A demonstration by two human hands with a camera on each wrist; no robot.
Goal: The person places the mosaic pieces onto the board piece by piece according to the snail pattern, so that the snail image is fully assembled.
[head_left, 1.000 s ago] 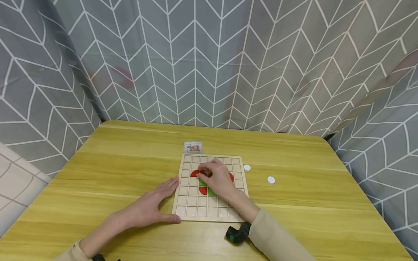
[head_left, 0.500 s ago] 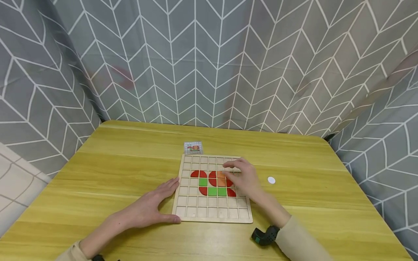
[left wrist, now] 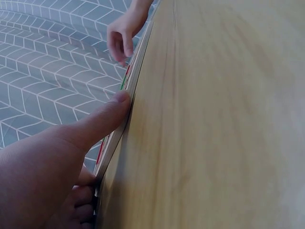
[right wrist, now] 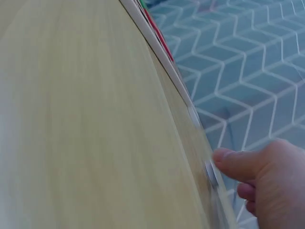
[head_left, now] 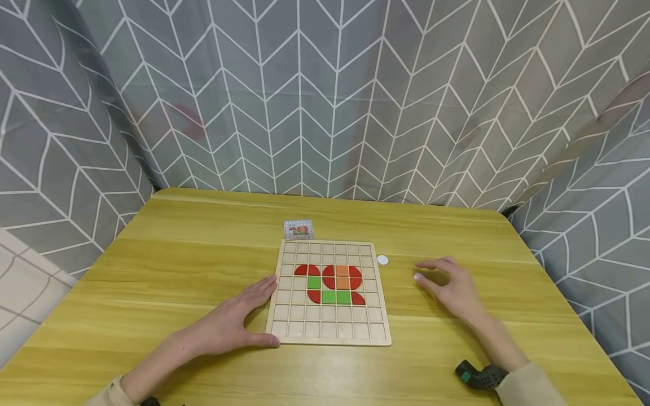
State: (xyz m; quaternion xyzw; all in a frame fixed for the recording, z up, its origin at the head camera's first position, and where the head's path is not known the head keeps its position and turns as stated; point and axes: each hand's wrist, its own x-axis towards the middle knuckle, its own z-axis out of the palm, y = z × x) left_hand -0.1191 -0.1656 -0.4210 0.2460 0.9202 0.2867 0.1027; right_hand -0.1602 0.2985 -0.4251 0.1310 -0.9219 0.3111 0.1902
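Note:
A pale wooden grid board (head_left: 330, 331) lies on the table, with red quarter-round tiles (head_left: 314, 296), green square tiles (head_left: 329, 297) and orange square tiles (head_left: 342, 276) set in its cells. Spread along the board's left edge, my left hand (head_left: 228, 321) touches it with thumb and fingertips. My right hand (head_left: 457, 290) is over the table to the right, thumb and index finger apart. Just at its thumb tip is a small white disc (head_left: 418, 276), partly covered in the head view; the right wrist view has this white disc (right wrist: 211, 172) beside the thumb.
Another white disc (head_left: 383, 260) lies by the board's upper right edge. Behind the board's upper left corner is a small printed pattern card (head_left: 298, 230). A patterned grey curtain (head_left: 325, 113) hangs behind the wooden table (head_left: 203, 225).
My right hand has moved right, from over the board's tiles to the farther white disc. Its fingers hid several tiles before. The left hand has stayed at the board's edge.

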